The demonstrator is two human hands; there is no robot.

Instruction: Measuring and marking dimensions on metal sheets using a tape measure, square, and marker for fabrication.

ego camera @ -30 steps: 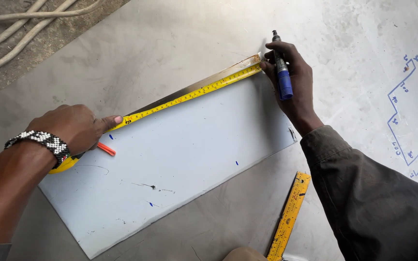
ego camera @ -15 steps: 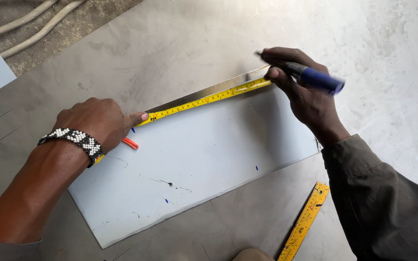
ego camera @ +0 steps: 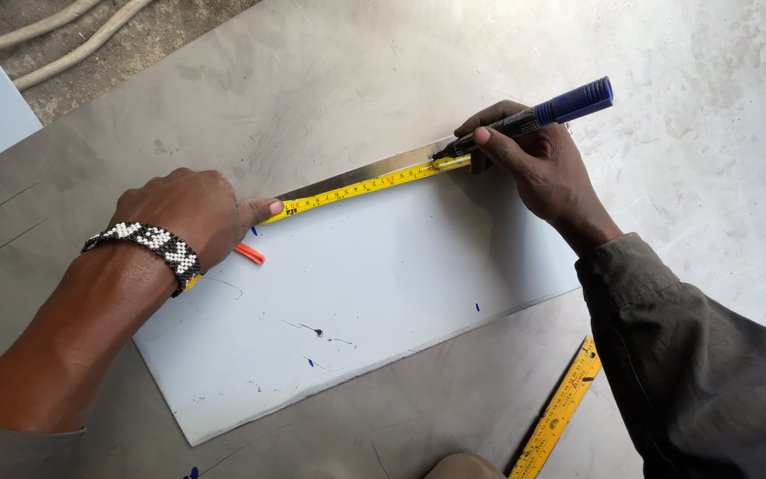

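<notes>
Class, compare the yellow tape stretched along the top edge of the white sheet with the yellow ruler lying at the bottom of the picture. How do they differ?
The yellow tape lies along the white sheet's top edge, pinned by the left hand and right hand; the yellow ruler lies untouched on the grey table, off the sheet. The tape runs nearly level, the ruler steeply slanted. The tape looks narrower. Both are yellow with dark markings.

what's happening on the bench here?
A person is measuring a pale blue sheet on a metal table. The left hand pins a yellow tape measure along the sheet's top edge. The right hand holds a blue marker, tip at the tape's far end. A yellow ruler lies nearby.
</notes>
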